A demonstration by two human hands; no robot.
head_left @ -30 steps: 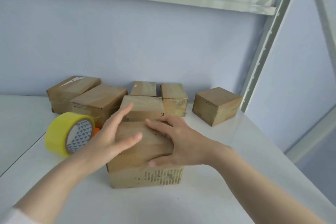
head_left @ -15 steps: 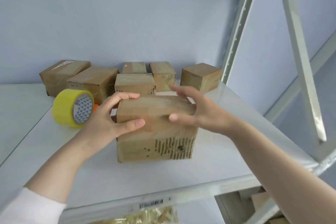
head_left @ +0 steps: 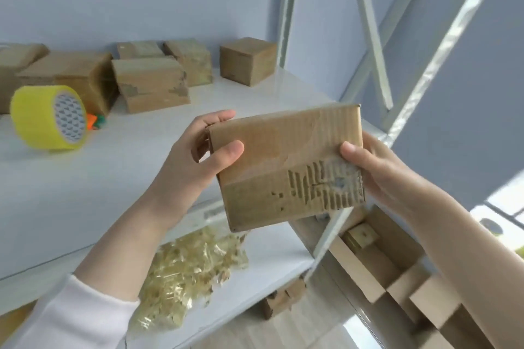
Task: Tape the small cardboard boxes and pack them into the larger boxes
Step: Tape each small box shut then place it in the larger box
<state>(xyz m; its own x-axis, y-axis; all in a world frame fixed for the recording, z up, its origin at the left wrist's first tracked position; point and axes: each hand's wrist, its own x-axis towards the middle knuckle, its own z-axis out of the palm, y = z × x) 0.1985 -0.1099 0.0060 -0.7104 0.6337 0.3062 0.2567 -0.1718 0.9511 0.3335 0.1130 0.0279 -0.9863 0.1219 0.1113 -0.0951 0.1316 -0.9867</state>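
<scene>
Shelf [head_left: 127,167] at 9 o'clock; open carton [head_left: 354,269] at 4 o'clock. Box [head_left: 286,161] mid-air, centre: looks light, stiff, skin torn, so grip the ends. Left hand [head_left: 198,156] and right hand [head_left: 377,173] clasp opposite ends.

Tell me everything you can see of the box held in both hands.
The box is brown corrugated cardboard, closed, with its front skin torn at the lower right so the ribbing shows. It hangs in the air in front of the white shelf, slightly tilted. The left hand and right hand hold its ends, thumbs on the front.
</scene>
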